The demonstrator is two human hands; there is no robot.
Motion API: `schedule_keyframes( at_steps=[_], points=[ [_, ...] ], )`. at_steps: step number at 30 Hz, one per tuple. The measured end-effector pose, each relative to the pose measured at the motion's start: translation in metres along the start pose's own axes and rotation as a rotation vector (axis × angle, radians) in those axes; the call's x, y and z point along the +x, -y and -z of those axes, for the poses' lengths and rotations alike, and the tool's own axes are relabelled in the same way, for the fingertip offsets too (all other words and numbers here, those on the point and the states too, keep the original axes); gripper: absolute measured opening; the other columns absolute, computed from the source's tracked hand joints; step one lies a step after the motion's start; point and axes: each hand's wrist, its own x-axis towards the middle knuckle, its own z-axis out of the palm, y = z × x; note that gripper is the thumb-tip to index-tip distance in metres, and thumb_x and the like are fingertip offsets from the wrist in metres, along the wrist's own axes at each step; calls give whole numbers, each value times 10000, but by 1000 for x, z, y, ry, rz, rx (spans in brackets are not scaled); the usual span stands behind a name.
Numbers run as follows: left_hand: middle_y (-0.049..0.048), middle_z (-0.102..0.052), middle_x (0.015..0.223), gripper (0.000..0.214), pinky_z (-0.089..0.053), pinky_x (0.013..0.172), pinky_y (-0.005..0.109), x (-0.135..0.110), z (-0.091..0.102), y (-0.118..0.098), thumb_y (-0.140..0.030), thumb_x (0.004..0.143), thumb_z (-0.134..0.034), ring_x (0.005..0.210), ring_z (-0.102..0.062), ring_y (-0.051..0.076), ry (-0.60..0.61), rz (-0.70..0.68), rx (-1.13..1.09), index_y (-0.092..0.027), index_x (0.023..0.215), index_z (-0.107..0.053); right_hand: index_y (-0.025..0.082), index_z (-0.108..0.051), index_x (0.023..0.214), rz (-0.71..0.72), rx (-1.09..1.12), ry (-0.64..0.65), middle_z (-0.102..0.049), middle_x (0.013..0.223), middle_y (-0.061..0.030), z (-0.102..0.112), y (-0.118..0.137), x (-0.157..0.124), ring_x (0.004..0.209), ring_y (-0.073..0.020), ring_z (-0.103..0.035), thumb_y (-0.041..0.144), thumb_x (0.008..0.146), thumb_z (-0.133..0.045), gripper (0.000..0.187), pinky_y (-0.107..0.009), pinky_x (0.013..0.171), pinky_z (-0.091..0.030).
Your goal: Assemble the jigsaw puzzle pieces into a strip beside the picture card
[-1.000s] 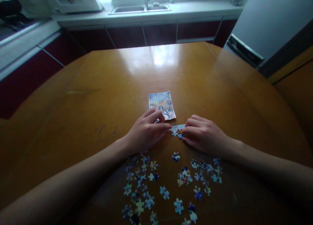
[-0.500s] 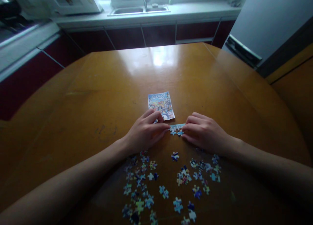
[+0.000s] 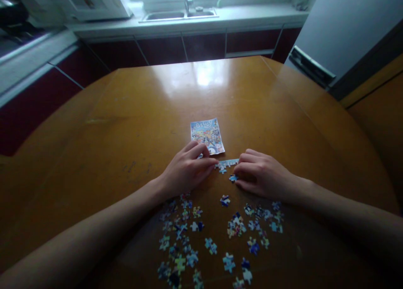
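Observation:
A short strip of joined puzzle pieces (image 3: 227,164) lies on the brown wooden table (image 3: 132,113), between my two hands. My left hand (image 3: 185,171) rests with curled fingers, its fingertips pressing the strip's left end. My right hand (image 3: 262,175) is curled too, its fingertips pinching a single small piece (image 3: 233,178) just below the strip. Right behind the strip lies a small colourful reference picture (image 3: 207,136).
Several loose puzzle pieces (image 3: 217,234) are scattered on the table near me, between my forearms. Beyond the table runs a counter with a sink (image 3: 178,14) and dark red cabinets (image 3: 204,43). A grey appliance (image 3: 340,33) stands at the right.
My right hand has drawn back slightly towards me, and one small piece now sits apart just below the strip. My left hand has hardly moved.

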Motion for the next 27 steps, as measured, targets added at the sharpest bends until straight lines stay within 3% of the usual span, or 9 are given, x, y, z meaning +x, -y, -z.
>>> schedule_keyframes(
  at_steps=[7, 13, 17, 21, 27],
  points=[
    [32, -575, 854, 159, -441, 697, 284, 0, 4, 3, -133, 890, -661, 809, -482, 168, -50, -11, -16, -224, 1006, -719, 182, -654, 825, 10, 9, -4, -624, 843, -47, 13, -4, -2, 826, -177, -529, 270, 861, -664, 97, -311, 736, -429],
    [30, -583, 837, 168, -435, 680, 284, -2, 7, 5, -135, 872, -681, 787, -488, 166, -88, -8, 0, -231, 1001, -732, 179, -666, 857, -102, 55, -115, -641, 836, -53, 41, -3, -43, 810, -174, -542, 271, 872, -681, 94, -316, 721, -433],
    [27, -588, 820, 127, -441, 675, 285, 1, 5, 7, -175, 878, -684, 779, -490, 165, -128, -25, 53, -233, 974, -742, 168, -674, 872, -156, 38, -134, -644, 845, -57, 35, 6, -70, 818, -175, -543, 261, 880, -681, 94, -316, 721, -439],
    [27, -594, 816, 99, -445, 663, 283, 2, 4, 6, -196, 879, -678, 768, -493, 162, -175, -14, 77, -229, 941, -747, 170, -709, 880, -159, 13, -91, -646, 863, -62, 26, 11, -78, 835, -176, -545, 261, 916, -651, 113, -312, 730, -442],
    [28, -589, 819, 115, -440, 659, 288, -1, 5, 5, -172, 876, -667, 761, -493, 157, -186, -20, 78, -228, 943, -741, 206, -755, 953, -173, 10, -101, -659, 881, -57, 31, 7, -92, 826, -167, -542, 259, 966, -591, 173, -299, 711, -443]
  ],
)
